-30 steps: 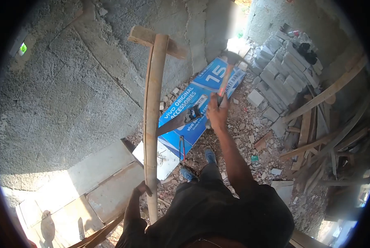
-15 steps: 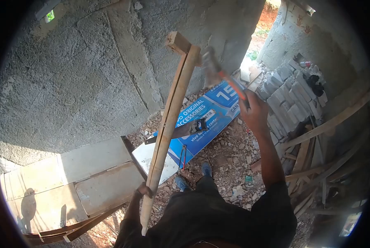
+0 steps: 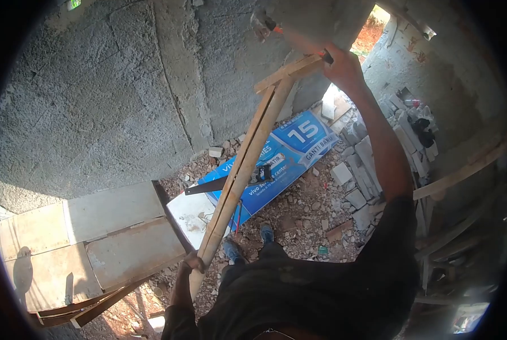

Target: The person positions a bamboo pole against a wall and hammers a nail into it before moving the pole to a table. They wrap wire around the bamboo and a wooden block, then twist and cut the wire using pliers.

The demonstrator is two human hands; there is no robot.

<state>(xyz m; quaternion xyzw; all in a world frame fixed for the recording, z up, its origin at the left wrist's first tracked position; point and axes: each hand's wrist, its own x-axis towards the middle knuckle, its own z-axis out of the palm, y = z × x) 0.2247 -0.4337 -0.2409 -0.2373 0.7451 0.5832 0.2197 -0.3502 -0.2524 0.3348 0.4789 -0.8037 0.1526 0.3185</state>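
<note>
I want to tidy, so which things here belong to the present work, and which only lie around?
In the work: hammer (right hand); wooden pole with crosspiece (left hand).
Apparently just lying about: saw, red-handled tool, blue sign, piled blocks, rubble.

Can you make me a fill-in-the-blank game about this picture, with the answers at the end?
The right hand grips a blurred, partly orange ____.
The left hand holds the pole near its ____ (upper or lower) end.
The blue sign shows the big number ____.
The number of shoes showing is ____.
Missing words: hammer; lower; 15; two.
</note>
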